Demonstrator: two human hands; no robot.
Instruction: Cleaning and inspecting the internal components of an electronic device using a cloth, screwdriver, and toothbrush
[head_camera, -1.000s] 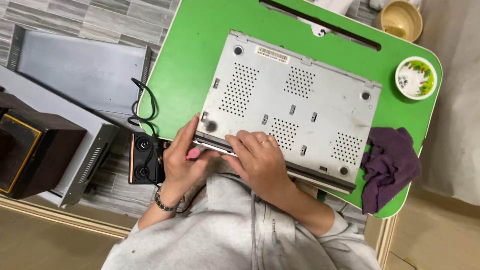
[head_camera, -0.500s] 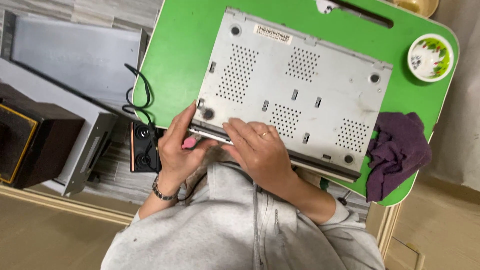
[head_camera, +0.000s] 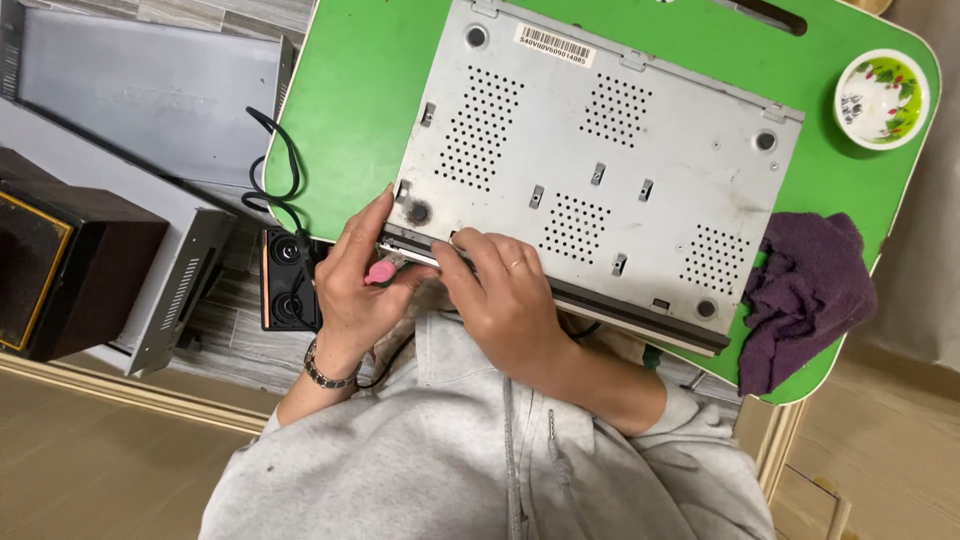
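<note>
— While you leaned over the green table (head_camera: 370, 90), where did the grey metal case (head_camera: 600, 170) lie?

— It lay flat on that table, perforated underside up, its near edge just in front of your chest. Both your hands were at that edge, close together near the left corner.

— And what did you hold?

— Your left hand (head_camera: 352, 285) was curled around a small pink tool (head_camera: 380, 272), pinched between thumb and fingers right at the case's front edge. Your right hand (head_camera: 505, 295) rested on the same edge, fingers bent over the rim and touching it; I could not tell whether they gripped anything.

— What else was about you?

— A purple cloth (head_camera: 805, 295) lay at the table's right edge, just beside the case, and a small patterned bowl (head_camera: 882, 98) stood near the far right corner. On the floor to your left sat a grey metal cover (head_camera: 140, 90) and a black cable (head_camera: 285, 185).
</note>
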